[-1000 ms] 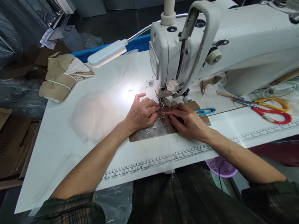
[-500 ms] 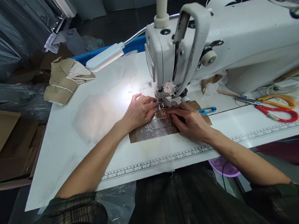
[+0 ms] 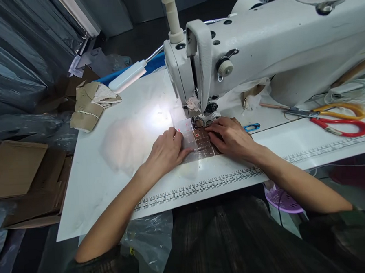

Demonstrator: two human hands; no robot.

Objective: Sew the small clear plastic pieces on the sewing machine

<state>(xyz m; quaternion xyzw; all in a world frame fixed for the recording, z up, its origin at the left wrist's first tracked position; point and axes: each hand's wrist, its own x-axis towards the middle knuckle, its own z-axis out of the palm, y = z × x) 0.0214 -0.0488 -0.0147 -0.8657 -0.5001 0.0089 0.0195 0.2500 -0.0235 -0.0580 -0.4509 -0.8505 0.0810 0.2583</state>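
A brown sheet (image 3: pixel 203 142) with stitched lines and small red marks lies under the presser foot (image 3: pixel 197 122) of a white sewing machine (image 3: pixel 185 71). Clear plastic film (image 3: pixel 187 138) covers its left part. My left hand (image 3: pixel 166 151) rests palm down at the film's left edge, thumb stretched apart from the bent fingers. On the sheet's right part lies my right hand (image 3: pixel 231 138), its forefinger reaching toward the presser foot and its thumb spread away below. The sheet's right part is mostly hidden under that hand.
Blue thread snips (image 3: pixel 252 127) lie right of my right hand, with red-and-yellow-handled scissors (image 3: pixel 337 120) farther right. A lit lamp (image 3: pixel 128 76) stands behind, near a tied tan bundle (image 3: pixel 87 109). A printed ruler (image 3: pixel 203 188) runs along the table's front edge.
My left hand has shifted back toward me and left of the presser foot, its thumb lower. More clear film shows beside it. The right hand stays on the sheet; the view has shifted.
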